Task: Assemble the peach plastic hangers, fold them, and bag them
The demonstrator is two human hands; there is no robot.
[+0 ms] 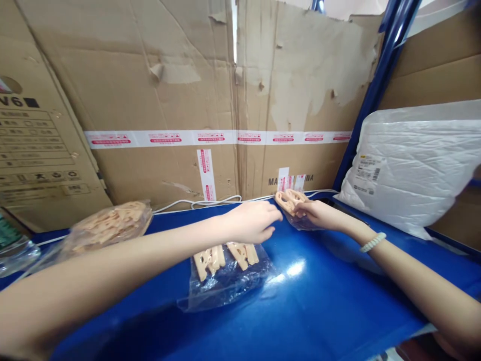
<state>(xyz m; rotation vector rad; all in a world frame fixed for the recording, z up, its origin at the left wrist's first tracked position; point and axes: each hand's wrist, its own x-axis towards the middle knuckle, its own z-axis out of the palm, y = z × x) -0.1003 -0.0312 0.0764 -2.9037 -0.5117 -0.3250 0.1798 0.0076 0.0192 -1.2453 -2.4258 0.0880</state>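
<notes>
My left hand (255, 222) hangs over the blue surface, thumb apart from its half-stretched fingers, with nothing visible in it. Below it lies a clear plastic bag (229, 288) with beige slotted pieces (214, 260) in or on it; my wrist and hand hide their far ends. Further back and to the right, my right hand (317, 213) has its fingertips closed on beige looped pieces (286, 201), which look like plastic. Another clear bag (302, 223) lies beneath these. The exact grip of the right fingers is partly hidden.
A fuller bag of beige pieces (112, 225) lies at left, near a clear bottle (17, 250). Cardboard (169, 100) stands along the back, with a white cable (216, 202) at its foot. A white plastic-wrapped package (413, 165) and blue post (376, 95) bound the right side.
</notes>
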